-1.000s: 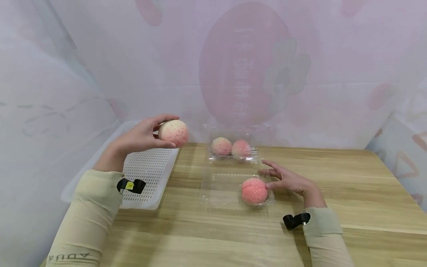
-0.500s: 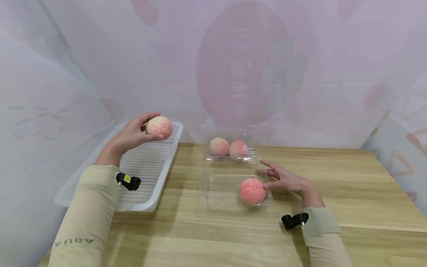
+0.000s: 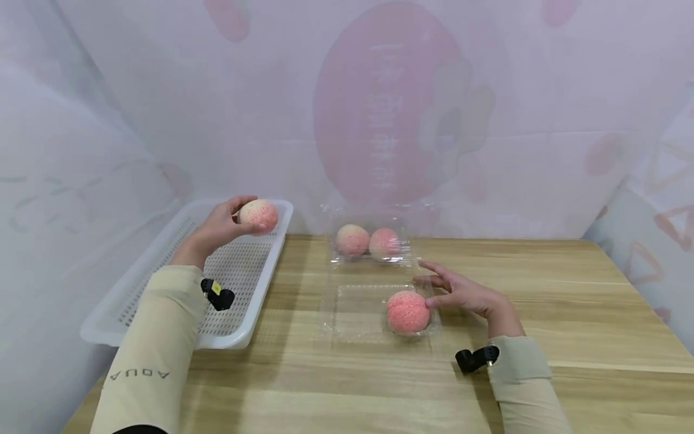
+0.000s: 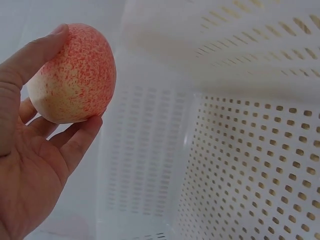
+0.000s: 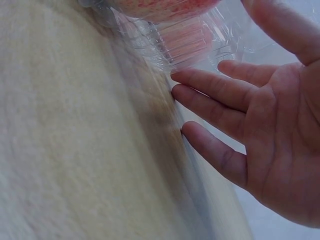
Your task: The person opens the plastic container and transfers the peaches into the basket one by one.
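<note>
My left hand (image 3: 219, 226) grips a pale yellow and pink peach (image 3: 258, 216) between thumb and fingers, above the far end of a white perforated plastic basket (image 3: 265, 271). The left wrist view shows this peach (image 4: 75, 75) clear of the basket's wall. A pinker peach (image 3: 408, 313) sits at the right of the near half of an open clear plastic box (image 3: 352, 310). My right hand (image 3: 461, 295) is beside that box with fingers extended, its thumb tip at the peach's edge. Two more peaches (image 3: 352, 240) show through the box's raised far half; whether inside or behind it, I cannot tell.
A wooden table (image 3: 347, 386) bears the basket and the box. A white printed cloth (image 3: 249, 120) hangs behind the table and along both sides. Black wrist cameras (image 3: 477, 359) are strapped to both sleeves.
My left hand has carried the peach left from beside the box to over the basket, and lowered it slightly lately. My right hand has stayed beside the box. The view has shifted slightly.
</note>
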`<state>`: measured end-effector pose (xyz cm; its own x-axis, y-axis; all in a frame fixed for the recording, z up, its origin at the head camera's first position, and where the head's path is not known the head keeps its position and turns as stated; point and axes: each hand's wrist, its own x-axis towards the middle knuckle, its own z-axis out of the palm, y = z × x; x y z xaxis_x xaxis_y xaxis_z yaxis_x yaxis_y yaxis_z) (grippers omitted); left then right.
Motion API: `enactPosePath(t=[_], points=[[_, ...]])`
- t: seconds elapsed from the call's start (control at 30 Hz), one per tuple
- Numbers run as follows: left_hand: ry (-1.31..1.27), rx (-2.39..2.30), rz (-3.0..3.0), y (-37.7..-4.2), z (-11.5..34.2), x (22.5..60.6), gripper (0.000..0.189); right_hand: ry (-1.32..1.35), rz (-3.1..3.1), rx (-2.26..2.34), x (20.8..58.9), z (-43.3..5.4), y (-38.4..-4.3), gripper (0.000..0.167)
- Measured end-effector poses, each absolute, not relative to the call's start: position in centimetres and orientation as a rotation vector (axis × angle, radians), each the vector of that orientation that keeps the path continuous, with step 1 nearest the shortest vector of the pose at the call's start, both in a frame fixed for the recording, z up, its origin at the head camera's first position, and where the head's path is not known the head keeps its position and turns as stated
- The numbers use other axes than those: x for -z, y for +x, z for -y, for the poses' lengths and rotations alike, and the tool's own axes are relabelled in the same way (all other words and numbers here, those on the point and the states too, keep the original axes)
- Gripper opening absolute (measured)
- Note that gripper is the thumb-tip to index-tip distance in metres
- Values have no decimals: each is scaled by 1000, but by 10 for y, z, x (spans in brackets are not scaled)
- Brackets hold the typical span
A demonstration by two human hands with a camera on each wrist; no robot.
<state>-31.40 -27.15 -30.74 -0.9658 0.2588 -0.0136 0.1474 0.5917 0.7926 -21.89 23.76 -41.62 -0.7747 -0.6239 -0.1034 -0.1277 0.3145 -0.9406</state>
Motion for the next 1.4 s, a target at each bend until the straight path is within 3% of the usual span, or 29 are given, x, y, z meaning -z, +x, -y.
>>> enactPosePath(t=[0.47,1.4], points=[[271,-1238,-2683,-313,287,339,78,-686,-2123,1462,417,-237,-217,90],[205,-1123,-2627,-311,292,361,79,-692,-2119,1462,415,-240,-216,91]])
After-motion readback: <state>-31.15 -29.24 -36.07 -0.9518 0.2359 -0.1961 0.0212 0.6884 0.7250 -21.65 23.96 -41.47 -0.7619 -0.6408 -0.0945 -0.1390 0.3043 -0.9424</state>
